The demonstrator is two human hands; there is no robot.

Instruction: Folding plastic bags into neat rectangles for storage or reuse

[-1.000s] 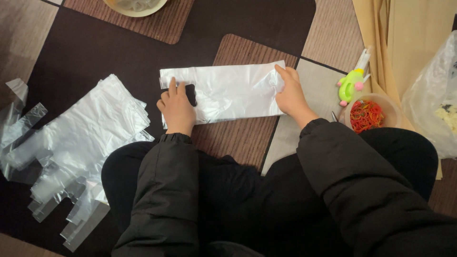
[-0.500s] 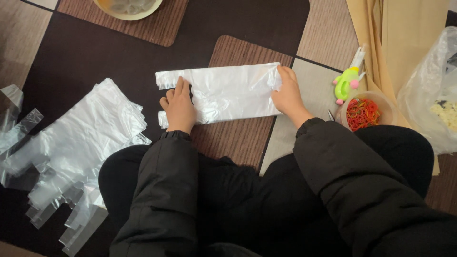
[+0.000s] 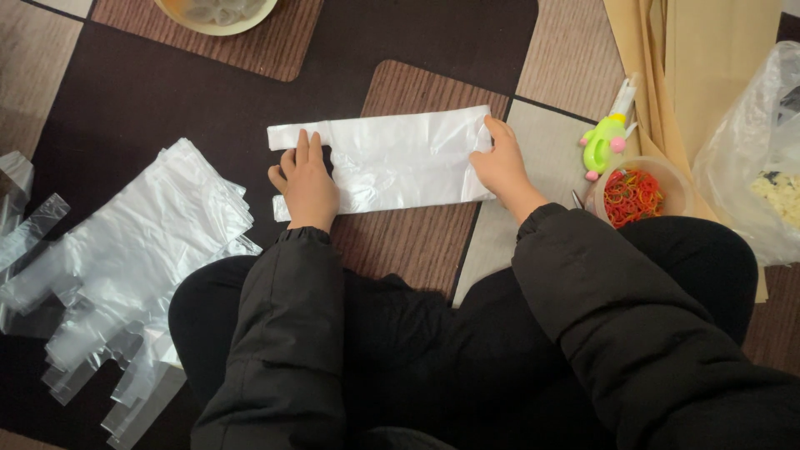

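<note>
We note flattening step in hand: thin clear plastic bag [image 3: 400, 162] lies flat on patterned floor mat [image 3: 417, 242], before our knees. Left hand [image 3: 307, 185] palm down, fingers extended, pressing handle end. Right hand [image 3: 502, 167] curled, pinching opposite edge. Hands well apart. Next move, we judge, calls for keeping film taut. Stack of bags [image 3: 125, 267] lies to left.

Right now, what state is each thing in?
Plastic bag: flat on the mat, pressed at both ends.
Left hand: flat on the bag's handle end.
Right hand: fingers on the bag's other end.
Bag pile: loosely stacked.
Cup of rubber bands: upright, open.
</note>
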